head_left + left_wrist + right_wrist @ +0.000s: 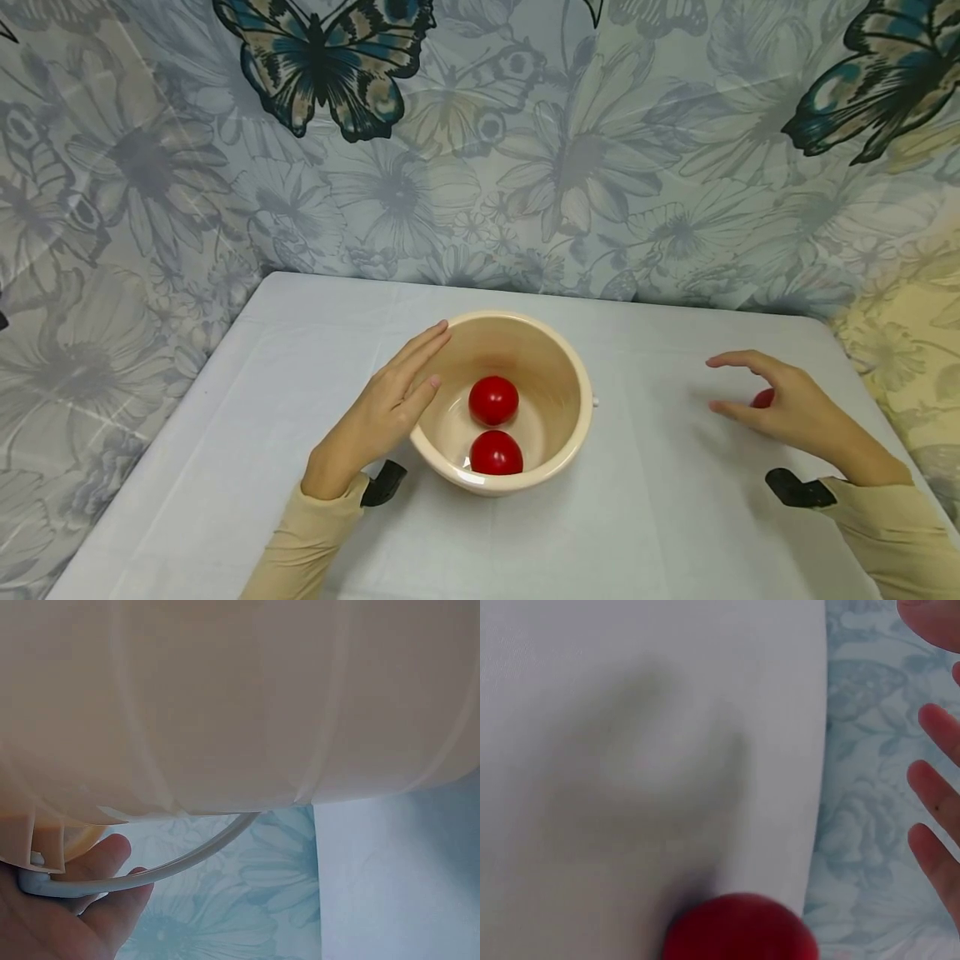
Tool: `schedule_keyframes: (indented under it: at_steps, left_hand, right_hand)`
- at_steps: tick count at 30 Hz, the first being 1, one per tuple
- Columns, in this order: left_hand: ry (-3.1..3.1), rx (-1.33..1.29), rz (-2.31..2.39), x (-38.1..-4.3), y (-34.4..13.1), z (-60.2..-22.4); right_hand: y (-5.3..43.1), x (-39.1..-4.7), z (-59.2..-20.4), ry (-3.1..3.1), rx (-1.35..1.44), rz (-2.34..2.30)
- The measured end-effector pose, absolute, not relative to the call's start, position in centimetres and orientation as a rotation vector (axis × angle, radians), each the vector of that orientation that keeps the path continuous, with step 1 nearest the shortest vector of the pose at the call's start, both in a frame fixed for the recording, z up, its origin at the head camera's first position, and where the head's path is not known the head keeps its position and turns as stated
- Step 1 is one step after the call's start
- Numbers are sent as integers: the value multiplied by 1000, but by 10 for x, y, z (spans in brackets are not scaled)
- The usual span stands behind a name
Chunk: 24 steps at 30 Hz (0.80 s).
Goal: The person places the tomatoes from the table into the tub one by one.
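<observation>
Bucket, head: stands on the white table (637, 517); pale bucket (553, 387), mouth up.
Balls inside, head: two red; far ball (493, 401) and near ball (497, 455), at the bucket's bottom.
Left hand, head: left hand (378, 417) at the bucket's left side, fingers extended along the rim, not curled round it.
Right hand, head: right hand (802, 412), thumb and forefinger well parted, pinching nothing.
Third ball, head: red third ball (762, 400), right of the bucket, mostly hidden by the right hand.
Handle, left wrist: grey handle (187, 859) curves below the bucket wall; fingertips beside it.
Third ball, right wrist: at lower edge; visible fingers spread, apart from it.
</observation>
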<state>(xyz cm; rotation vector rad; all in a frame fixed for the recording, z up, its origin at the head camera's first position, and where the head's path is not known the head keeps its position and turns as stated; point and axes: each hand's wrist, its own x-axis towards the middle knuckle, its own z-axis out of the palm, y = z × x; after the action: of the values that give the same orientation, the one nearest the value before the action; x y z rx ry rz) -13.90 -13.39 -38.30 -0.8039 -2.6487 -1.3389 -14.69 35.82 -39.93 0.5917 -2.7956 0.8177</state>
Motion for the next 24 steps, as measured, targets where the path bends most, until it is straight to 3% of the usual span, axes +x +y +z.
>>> schedule_keyframes:
  at_steps: [24]
  left_hand:
    - [-2639, -806, -1352, -140, -134, -384]
  right_hand:
    - [403, -141, -417, -2866, 315, 815]
